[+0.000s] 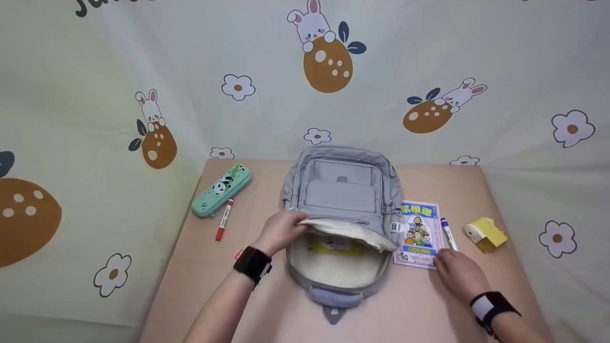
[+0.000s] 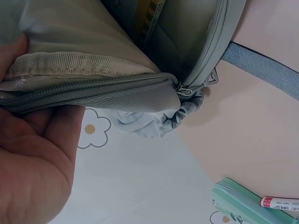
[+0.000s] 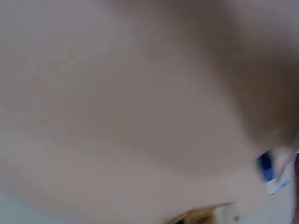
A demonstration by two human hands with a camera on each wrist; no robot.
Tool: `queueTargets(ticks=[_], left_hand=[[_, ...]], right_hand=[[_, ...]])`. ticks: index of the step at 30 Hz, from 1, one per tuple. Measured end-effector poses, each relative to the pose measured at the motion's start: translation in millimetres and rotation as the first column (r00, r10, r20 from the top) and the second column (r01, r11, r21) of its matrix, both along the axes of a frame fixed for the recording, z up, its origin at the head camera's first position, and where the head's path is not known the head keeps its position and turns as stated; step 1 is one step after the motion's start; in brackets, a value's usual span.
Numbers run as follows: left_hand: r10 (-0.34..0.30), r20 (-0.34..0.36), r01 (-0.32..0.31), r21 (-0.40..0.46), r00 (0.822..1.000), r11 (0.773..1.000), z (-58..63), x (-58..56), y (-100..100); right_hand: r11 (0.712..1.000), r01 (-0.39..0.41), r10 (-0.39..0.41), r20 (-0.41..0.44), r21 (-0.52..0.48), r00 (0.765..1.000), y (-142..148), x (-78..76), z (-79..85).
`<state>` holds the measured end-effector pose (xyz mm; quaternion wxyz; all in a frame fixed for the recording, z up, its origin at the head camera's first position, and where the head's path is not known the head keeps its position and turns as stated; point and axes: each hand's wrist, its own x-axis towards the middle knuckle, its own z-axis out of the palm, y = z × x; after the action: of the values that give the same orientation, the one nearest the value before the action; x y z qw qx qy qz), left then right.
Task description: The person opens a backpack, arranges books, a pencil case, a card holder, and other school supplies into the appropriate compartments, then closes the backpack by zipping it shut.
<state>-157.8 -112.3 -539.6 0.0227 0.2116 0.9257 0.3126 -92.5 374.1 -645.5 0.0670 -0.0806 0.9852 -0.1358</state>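
Note:
A grey backpack [image 1: 342,190] lies on the table with its main compartment unzipped. My left hand [image 1: 281,231] pinches the edge of the front flap and holds it raised; in the left wrist view the thumb is above the zipped edge [image 2: 93,91] and the fingers below. A yellow flat item [image 1: 333,245] shows inside, partly hidden by the flap. My right hand [image 1: 461,274] is at the lower right corner of a colourful booklet [image 1: 419,233], fingertips at its edge. Whether they touch it is unclear. The right wrist view is blurred.
A green panda pencil case [image 1: 222,190] and a red marker [image 1: 224,220] lie to the left. Right of the booklet are a blue-capped marker [image 1: 449,234] and a yellow pencil sharpener [image 1: 486,234]. Patterned cloth [image 1: 267,124] hangs around the table.

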Motion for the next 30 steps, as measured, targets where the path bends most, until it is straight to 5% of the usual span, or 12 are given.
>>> queueTargets(ticks=[4, 10, 17, 30], left_hand=[[-0.001, -0.008, 0.001, 0.003, 1.000, 1.000, 0.2, -0.5, -0.5], [-0.011, -0.015, 0.011, -0.014, 1.000, 1.000, 0.1, -0.9, 1.2], [-0.015, -0.019, 0.014, -0.036, 1.000, 0.999, 0.1, -0.2, 3.7], [-0.013, -0.014, 0.013, -0.043, 1.000, 0.999, -0.6, 0.8, 3.0]], right_hand=[[0.961, 0.251, -0.240, 0.099, -0.118, 0.966, -20.0, -5.5, 6.9], [0.899, 0.415, -0.378, 0.232, -0.138, 0.896, -36.2, -15.7, 13.8], [0.862, 0.495, -0.447, 0.300, -0.107, 0.843, -42.4, -24.7, 18.8], [0.820, 0.559, -0.502, 0.311, -0.126, 0.807, -38.0, -26.4, 22.4]])
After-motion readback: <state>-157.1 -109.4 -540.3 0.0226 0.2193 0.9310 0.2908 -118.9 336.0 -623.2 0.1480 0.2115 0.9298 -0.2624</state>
